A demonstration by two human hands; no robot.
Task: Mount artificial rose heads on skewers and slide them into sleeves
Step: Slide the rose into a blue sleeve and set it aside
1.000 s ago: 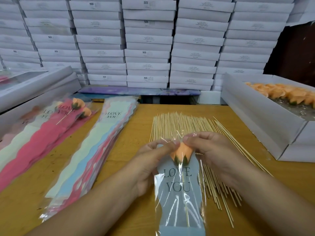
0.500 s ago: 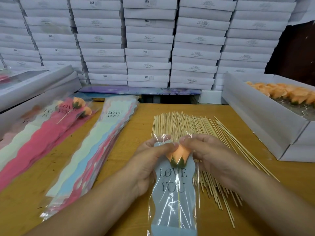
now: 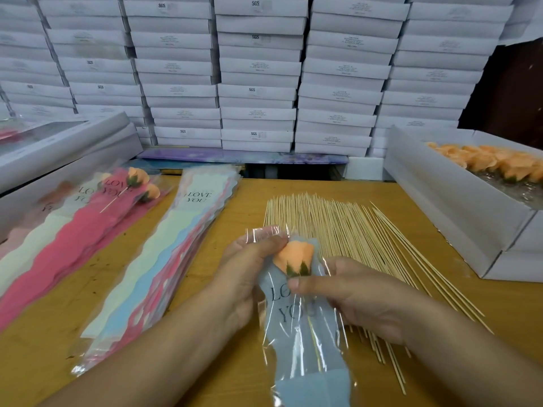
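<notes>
An orange rose head [image 3: 295, 259] on a skewer sits inside a clear sleeve with a pale blue "LOVE YOU" card [image 3: 296, 324], held over the wooden table [image 3: 53, 333]. My left hand [image 3: 249, 268] grips the sleeve's upper left edge beside the rose. My right hand [image 3: 349, 292] pinches the sleeve just below the rose, thumb on the card. A spread of bamboo skewers [image 3: 338, 227] lies behind my hands.
A stack of empty sleeves [image 3: 164, 254] lies left of centre. Finished sleeved roses [image 3: 88, 207] lie at far left. A white box of orange rose heads [image 3: 493, 165] stands at right. White boxes [image 3: 258, 69] are stacked along the back.
My right hand slid from the sleeve's top down to just below the rose. The rose sits deeper in the sleeve and tilts right. My left hand stays at the upper edge.
</notes>
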